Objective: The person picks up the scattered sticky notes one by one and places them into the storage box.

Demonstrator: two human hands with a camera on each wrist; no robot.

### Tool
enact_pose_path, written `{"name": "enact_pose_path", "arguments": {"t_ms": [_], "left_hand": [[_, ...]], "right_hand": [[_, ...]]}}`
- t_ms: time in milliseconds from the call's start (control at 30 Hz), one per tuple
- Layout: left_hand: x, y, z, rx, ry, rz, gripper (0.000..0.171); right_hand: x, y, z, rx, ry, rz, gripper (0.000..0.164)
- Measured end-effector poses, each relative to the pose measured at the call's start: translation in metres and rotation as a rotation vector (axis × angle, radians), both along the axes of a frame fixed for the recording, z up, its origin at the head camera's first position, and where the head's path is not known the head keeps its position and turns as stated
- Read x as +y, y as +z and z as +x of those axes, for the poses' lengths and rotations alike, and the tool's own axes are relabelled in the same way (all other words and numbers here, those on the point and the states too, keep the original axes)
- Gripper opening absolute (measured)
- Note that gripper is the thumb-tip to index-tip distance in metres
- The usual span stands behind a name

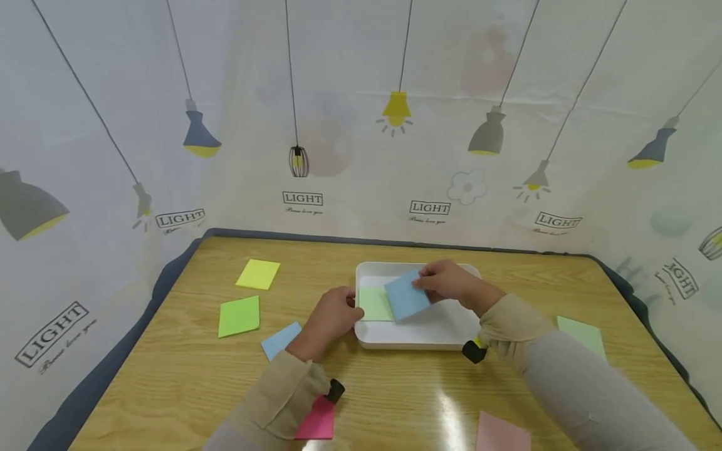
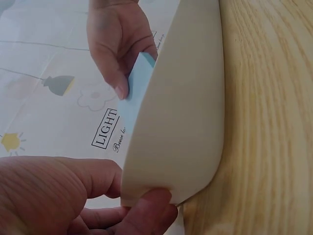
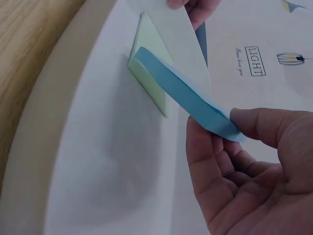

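A white tray point(image 1: 417, 344) stands on the wooden table in front of the person. At its left end, the left hand point(image 1: 333, 313) pinches the wall between thumb and fingers, with the thumb at the rim. The right hand point(image 1: 451, 282) holds a blue pad of sticky notes point(image 3: 188, 98) by one edge, thumb on one face and fingers on the other. That pad is tilted over the tray and overlaps a pale green sticky note pad point(image 1: 373, 304) in the head view. The pale green pad lies inside the tray against its left end.
Left of the tray lie a yellow note pad point(image 1: 258, 274), a bright green one point(image 1: 239, 316) and a blue one point(image 1: 281, 338), partly behind the left arm. A magenta pad point(image 1: 317, 419) and a pink pad point(image 1: 503, 432) are near the front; another pale green pad point(image 1: 583, 335) is at right.
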State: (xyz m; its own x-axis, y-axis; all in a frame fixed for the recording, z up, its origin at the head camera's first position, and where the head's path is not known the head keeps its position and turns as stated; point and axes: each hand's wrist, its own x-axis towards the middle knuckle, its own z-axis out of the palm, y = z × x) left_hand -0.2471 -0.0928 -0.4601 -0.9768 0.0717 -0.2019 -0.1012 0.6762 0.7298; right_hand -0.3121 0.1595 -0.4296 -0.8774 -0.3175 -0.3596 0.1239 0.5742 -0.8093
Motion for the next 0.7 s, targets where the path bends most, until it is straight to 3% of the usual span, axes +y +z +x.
{"name": "enact_pose_path", "arguments": {"t_ms": [233,533,700], "left_hand": [[0.000,0.001,0.000,0.009,-0.013,0.005,0.042],[0.000,0.001,0.000,0.013,-0.022,-0.016,0.041],[-0.001,0.001,0.000,0.016,-0.022,-0.017,0.041]], "right_hand": [[-0.028,-0.012,0.000,-0.063,-0.049,-0.083,0.021],[-0.045,-0.024,0.000,-0.133,-0.153,-0.107,0.022],[-0.050,-0.026,0.002,-0.143,-0.164,-0.100,0.022]]}}
